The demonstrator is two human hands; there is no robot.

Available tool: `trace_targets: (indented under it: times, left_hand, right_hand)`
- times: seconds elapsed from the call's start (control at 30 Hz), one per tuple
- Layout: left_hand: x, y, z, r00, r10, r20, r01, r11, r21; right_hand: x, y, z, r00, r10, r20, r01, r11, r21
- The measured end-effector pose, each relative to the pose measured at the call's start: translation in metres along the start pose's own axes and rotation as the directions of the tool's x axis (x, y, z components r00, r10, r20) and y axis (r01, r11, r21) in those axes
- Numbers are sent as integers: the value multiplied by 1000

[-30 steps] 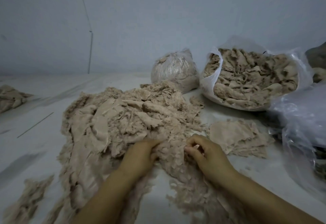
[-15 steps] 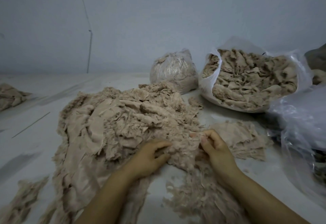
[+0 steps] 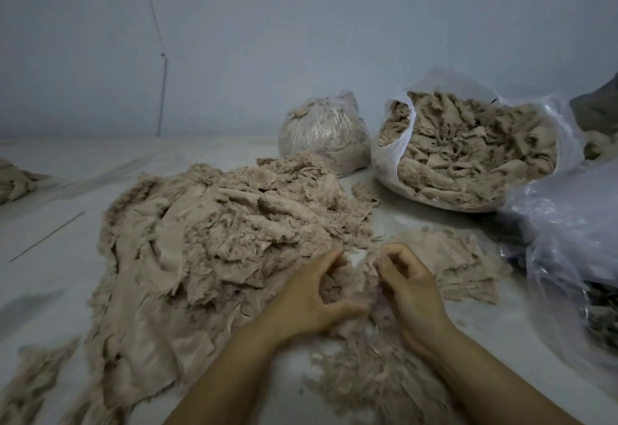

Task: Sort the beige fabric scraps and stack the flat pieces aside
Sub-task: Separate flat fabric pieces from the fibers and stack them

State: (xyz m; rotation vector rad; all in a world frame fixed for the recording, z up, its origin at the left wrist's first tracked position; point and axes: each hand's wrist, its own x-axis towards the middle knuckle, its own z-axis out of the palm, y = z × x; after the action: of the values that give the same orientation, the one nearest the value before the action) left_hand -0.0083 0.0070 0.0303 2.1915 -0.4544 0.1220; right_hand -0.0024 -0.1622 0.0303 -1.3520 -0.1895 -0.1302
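Both hands are gripping a frayed clump of scraps at the near edge of the big beige scrap pile: left hand is curling thumb & fingers round it, right hand is pinching w/ bent fingers. Going left to right: small scrap bits are lying far left; the main pile is sitting centre on the white surface; the flat-piece stack is lying just right of the right hand; behind, a tied clear bag & an open bag are holding more scraps; loose plastic is bunching far right.
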Motion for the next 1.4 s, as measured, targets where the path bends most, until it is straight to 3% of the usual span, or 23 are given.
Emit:
trace_targets:
  times: [0.07,0.13,0.23,0.3,0.4,0.5,0.6,0.73,0.8,0.87,0.9,1.0,1.1,1.2,1.3,1.4]
  left_hand:
    - [6,0,11,997,-12,81,20,995,-100]
    - [8,-5,16,999,2,-53,-10,988,-157]
    - [6,-15,12,956,-47,-288,-15,978,-210]
    - [5,-16,10,904,12,-428,-64,992,-107]
    - [3,-7,13,830,175,-530,-107,982,157]
    - [2,-5,15,808,361,-466,-187,907,377]
    - [3,-13,7,849,223,-479,-43,933,358]
    - [-2,-24,-4,833,-8,-553,100,986,136]
    - [-3,-22,-6,880,-134,-456,68,985,-158]
    - [-4,-12,0,937,-212,-278,34,846,-532]
    - [-2,-8,4,947,-231,-222,37,767,-640]
    - [1,-1,11,959,-280,-46,127,568,-813]
    - [0,1,8,927,-295,234,335,363,-870]
    - [-1,-5,5,909,-273,316,401,358,-843]
    - [-1,-6,7,933,-185,309,359,413,-837]
    - [1,-5,13,947,-241,214,310,496,-811]
  right_hand:
    - [-2,-2,3,995,90,41,-96,973,212]
    - [0,-1,0,992,125,34,-129,931,341]
    - [5,4,-9,983,184,-16,-169,931,324]
    - [5,6,-11,956,287,67,-295,932,210]
    - [-4,7,1,860,434,268,-473,875,102]
    - [-5,11,8,887,439,145,-456,882,121]
    - [1,9,1,936,346,-64,-327,924,200]
    - [5,2,-8,978,202,-59,-183,956,231]
    - [5,1,-9,987,157,28,-160,967,197]
    - [3,2,-8,980,135,145,-158,974,162]
    - [2,3,-7,971,130,202,-162,975,153]
    - [-2,4,-4,938,117,327,-188,963,194]
    - [-3,2,-5,926,75,371,-135,981,137]
    - [-2,3,-7,934,14,356,-47,995,83]
    - [1,3,-8,956,-52,290,64,997,-32]
    - [1,4,-8,979,-41,202,61,994,-93]
